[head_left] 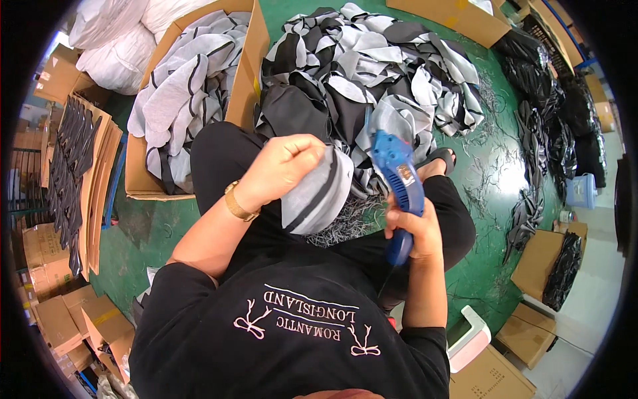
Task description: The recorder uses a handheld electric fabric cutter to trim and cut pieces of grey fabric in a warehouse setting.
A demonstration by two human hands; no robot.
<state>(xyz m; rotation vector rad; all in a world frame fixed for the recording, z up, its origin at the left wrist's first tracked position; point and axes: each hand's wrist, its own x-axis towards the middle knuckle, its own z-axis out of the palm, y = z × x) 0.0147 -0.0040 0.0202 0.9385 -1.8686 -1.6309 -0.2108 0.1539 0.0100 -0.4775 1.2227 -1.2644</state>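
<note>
Clearly, left fingers [308,151] hold fabric [319,193], right fingers [401,220] a blue tool [407,188].

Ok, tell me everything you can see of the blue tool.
The blue tool is a handheld power tool, apparently plastic, with a long curved slotted body, a label and a lighter-blue head. The right hand grips its lower part. It slants, head pointing away from the wearer, in front of the fabric pile; whether it's running, I can't tell.
</note>
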